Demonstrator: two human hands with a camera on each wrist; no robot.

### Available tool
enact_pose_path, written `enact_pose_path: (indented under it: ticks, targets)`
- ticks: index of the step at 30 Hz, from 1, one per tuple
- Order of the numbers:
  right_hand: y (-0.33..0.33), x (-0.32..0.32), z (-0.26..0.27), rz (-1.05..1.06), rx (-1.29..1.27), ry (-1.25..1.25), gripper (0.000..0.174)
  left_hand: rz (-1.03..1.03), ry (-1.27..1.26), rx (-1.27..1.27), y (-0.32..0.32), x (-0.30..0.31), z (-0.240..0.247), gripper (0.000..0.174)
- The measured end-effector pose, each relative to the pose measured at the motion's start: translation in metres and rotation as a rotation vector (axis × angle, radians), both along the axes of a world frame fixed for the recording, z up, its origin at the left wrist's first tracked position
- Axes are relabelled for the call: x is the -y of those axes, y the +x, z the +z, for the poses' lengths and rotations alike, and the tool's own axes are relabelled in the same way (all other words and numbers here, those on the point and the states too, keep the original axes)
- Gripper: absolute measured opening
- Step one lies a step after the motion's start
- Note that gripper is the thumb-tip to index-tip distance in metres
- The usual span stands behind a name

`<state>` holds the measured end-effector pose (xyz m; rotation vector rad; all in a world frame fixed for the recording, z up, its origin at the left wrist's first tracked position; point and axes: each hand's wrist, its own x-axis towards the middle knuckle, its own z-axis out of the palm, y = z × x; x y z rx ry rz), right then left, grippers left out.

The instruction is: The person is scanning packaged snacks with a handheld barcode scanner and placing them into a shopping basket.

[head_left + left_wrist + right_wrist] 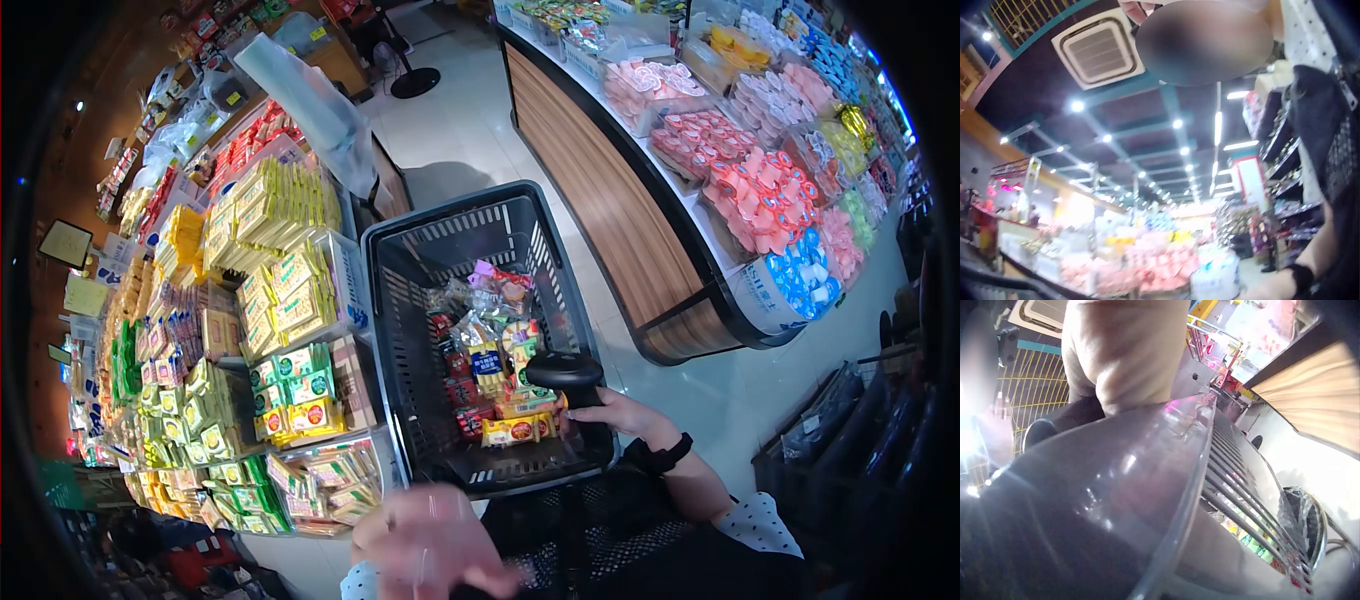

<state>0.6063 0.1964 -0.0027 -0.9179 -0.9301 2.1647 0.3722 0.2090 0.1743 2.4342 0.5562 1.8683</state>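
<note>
My right hand [610,415] grips a black handle with a wide rounded head [565,371] at the near right side of a black shopping basket [375,330]. In the right wrist view, the hand's palm side [1125,356] is above the basket's smooth wall [1129,487]. Wrapped snacks fill part of the basket floor, among them yellow packets [510,431] and a dark blue and clear bag [487,365]. My left hand [430,540] is raised near the camera, blurred, thumb out to the side, holding nothing visible. It is in front of the basket's near left corner.
A stepped display of packaged biscuits [300,290] stands close along the basket's left side. On the right, a wood-panelled counter [600,170] carries bins of pink and blue sweets [765,200]. Tiled floor [440,130] runs between them, with a round black stand base [415,83] farther off.
</note>
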Motion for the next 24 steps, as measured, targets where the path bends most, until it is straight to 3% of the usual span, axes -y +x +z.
enact_pose_path:
  ticks: [2, 3, 4, 8, 9, 11, 13, 15, 16, 17, 19, 23, 24]
  targets:
    - [0.001, -0.001, -0.004, 0.018, -0.016, 0.014, 0.026, -0.323, 0.257, 0.222, 0.023, 0.024, 0.01, 0.079]
    - [0.001, 0.0, -0.008, 0.022, -0.011, 0.01, 0.026, -0.378, 0.456, 0.445, 0.049, 0.02, 0.009, 0.065]
    - [0.002, 0.001, -0.012, 0.028, -0.018, 0.043, 0.027, -0.372, 0.454, 0.45, 0.037, 0.042, -0.026, 0.065]
    - [0.001, 0.001, -0.004, 0.046, -0.071, 0.033, 0.028, -1.169, -0.335, -0.454, -0.04, 0.106, -0.156, 0.028]
    - [0.001, 0.001, -0.007, 0.05, -0.07, 0.03, 0.028, -1.166, -0.338, -0.45, -0.038, 0.108, -0.156, 0.028]
    - [0.001, 0.001, -0.013, 0.072, -0.057, 0.028, 0.03, -1.401, -0.958, -0.153, -0.032, 0.113, -0.155, 0.028]
    - [0.001, -0.002, -0.008, 0.074, -0.095, 0.017, 0.027, -0.461, 0.677, -0.34, 0.003, 0.068, -0.1, 0.026]
    - [0.0, -0.002, -0.002, 0.08, -0.136, 0.006, 0.024, -0.1, -0.417, -0.071, 0.013, 0.043, -0.054, 0.026]
    - [-0.001, 0.0, 0.001, 0.047, -0.081, -0.034, 0.028, 0.05, -0.186, -0.398, 0.014, 0.016, -0.038, 0.027]
    - [-0.001, 0.001, 0.003, 0.014, -0.025, -0.072, 0.032, 0.144, -0.376, -0.32, 0.022, -0.002, -0.052, 0.028]
    - [0.001, -0.001, 0.0, 0.044, -0.073, -0.057, 0.033, 0.134, -0.878, -0.435, 0.018, -0.025, -0.09, 0.03]
    - [0.001, 0.0, -0.004, 0.061, -0.092, -0.06, 0.032, 0.047, -1.226, -0.897, 0.004, -0.031, -0.181, 0.036]
    - [0.001, 0.0, -0.005, 0.059, -0.093, -0.063, 0.032, 0.045, -1.228, -0.899, 0.003, -0.03, -0.197, 0.036]
